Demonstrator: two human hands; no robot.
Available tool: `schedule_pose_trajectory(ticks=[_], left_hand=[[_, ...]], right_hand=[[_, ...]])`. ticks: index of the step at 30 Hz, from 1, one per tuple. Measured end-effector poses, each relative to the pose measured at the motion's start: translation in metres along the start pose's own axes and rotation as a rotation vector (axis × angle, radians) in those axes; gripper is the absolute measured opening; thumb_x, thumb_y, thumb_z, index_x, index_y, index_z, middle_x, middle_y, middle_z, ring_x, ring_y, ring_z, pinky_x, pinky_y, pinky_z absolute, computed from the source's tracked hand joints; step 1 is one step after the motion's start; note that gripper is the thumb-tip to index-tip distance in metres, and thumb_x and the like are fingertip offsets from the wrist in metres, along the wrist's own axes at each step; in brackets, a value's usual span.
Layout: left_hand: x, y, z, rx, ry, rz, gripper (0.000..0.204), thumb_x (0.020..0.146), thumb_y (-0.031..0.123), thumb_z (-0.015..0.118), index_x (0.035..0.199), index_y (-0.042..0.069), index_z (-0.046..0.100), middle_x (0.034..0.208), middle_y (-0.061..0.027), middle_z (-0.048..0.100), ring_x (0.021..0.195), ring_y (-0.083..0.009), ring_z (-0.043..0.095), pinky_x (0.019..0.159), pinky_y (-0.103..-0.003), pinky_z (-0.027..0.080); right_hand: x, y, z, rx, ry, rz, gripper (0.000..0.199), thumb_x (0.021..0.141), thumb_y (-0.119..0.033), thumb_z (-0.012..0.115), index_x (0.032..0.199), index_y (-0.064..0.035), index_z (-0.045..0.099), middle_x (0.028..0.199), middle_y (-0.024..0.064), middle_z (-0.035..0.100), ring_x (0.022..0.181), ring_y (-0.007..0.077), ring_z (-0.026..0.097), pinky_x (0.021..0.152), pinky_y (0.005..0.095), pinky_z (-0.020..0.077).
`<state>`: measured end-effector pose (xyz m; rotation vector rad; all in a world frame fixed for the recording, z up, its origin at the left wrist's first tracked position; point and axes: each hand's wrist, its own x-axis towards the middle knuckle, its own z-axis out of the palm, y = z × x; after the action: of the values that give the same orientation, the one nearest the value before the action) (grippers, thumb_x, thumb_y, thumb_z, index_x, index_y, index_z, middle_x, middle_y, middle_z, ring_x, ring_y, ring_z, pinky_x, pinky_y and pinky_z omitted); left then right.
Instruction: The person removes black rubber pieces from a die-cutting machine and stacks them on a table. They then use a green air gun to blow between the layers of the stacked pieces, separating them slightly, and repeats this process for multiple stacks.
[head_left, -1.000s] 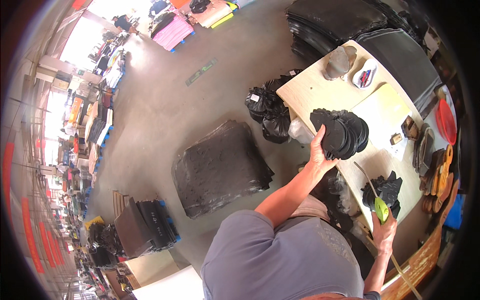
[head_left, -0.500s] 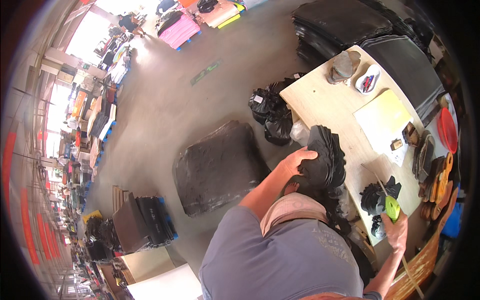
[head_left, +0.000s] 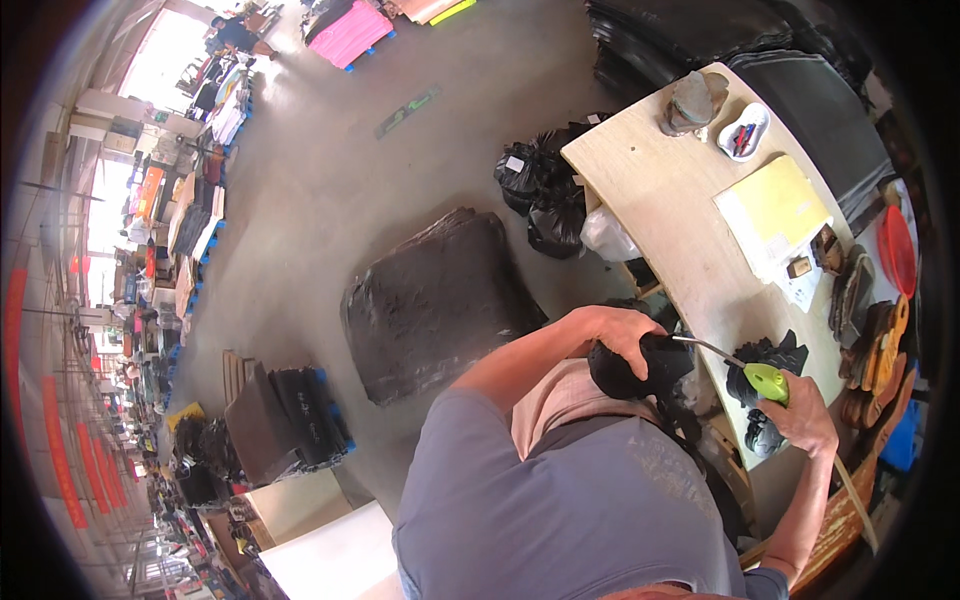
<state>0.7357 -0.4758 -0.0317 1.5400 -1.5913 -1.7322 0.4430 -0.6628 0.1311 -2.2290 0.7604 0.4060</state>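
My left hand (head_left: 625, 332) is closed round a stack of black cut pieces (head_left: 618, 374), held low beside the table's near edge. A tool with a bright green handle (head_left: 766, 382) and a thin, bent metal rod is gripped in my right hand (head_left: 803, 415). Its rod reaches left over the table edge, and the tip meets or nearly meets the stack; contact cannot be made out. Behind the handle, on the pale wooden table (head_left: 650, 200), lies a pile of black cut pieces (head_left: 784, 352), with a smaller grey-black bundle (head_left: 762, 436) nearer me.
Yellow and white papers (head_left: 775, 210), a white dish of pens (head_left: 744, 132) and a stone-like lump (head_left: 690, 104) sit on the table. Orange and brown tools (head_left: 884, 350) line its right side. Black bags (head_left: 550, 200) and a big black sheet stack (head_left: 440, 300) stand on the floor.
The stack in my left hand has come down and tilted toward me. My right hand has turned the green-handled tool, so its rod now points left at the stack.
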Motion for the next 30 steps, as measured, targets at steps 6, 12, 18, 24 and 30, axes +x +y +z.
schedule_pose_trajectory(ticks=[6,12,18,24,30], left_hand=[[-0.004,0.010,-0.004,0.077,0.026,0.127,0.086,0.069,0.040,0.085,0.139,-0.003,0.058,0.125,-0.0243,0.069,0.116,-0.0336,0.067,0.100,-0.041,0.052],[-0.004,0.008,0.000,0.020,0.036,-0.026,0.096,0.069,0.035,0.086,0.147,-0.006,0.049,0.135,-0.0250,0.064,0.124,-0.0322,0.063,0.106,-0.038,0.048],[-0.002,-0.001,0.002,-0.069,0.058,-0.063,0.103,0.068,0.031,0.086,0.151,-0.012,0.041,0.147,-0.0277,0.055,0.136,-0.0336,0.054,0.116,-0.038,0.040],[0.001,-0.019,-0.007,-0.266,0.031,-0.046,0.104,0.068,0.030,0.088,0.150,-0.012,0.041,0.148,-0.0260,0.054,0.138,-0.0315,0.052,0.117,-0.037,0.038],[0.005,-0.023,-0.025,-0.294,0.047,0.046,0.091,0.071,0.022,0.088,0.148,-0.007,0.048,0.137,-0.0201,0.063,0.128,-0.0264,0.058,0.111,-0.036,0.043]], right_hand=[[0.002,0.009,0.004,-0.026,-0.012,-0.023,0.034,0.084,-0.016,0.075,0.112,0.0015,0.067,0.090,0.0273,0.067,0.090,0.0484,0.063,0.080,0.0486,0.0516],[-0.002,0.017,0.007,-0.072,-0.029,0.009,0.034,0.088,-0.021,0.074,0.108,0.0042,0.064,0.087,0.0273,0.066,0.081,0.0455,0.064,0.074,0.0471,0.0503],[-0.008,0.014,0.006,-0.005,0.017,0.106,0.032,0.087,-0.019,0.074,0.109,0.0030,0.067,0.086,0.0247,0.069,0.079,0.0409,0.066,0.076,0.0444,0.0517],[-0.012,0.017,0.008,0.022,0.018,0.147,0.032,0.087,-0.019,0.073,0.109,0.0031,0.067,0.088,0.0245,0.070,0.080,0.0402,0.067,0.077,0.0436,0.0523],[-0.009,0.023,0.023,0.062,0.076,0.140,0.034,0.088,-0.020,0.073,0.111,0.0036,0.067,0.085,0.0240,0.069,0.076,0.0394,0.066,0.075,0.0429,0.0523]])
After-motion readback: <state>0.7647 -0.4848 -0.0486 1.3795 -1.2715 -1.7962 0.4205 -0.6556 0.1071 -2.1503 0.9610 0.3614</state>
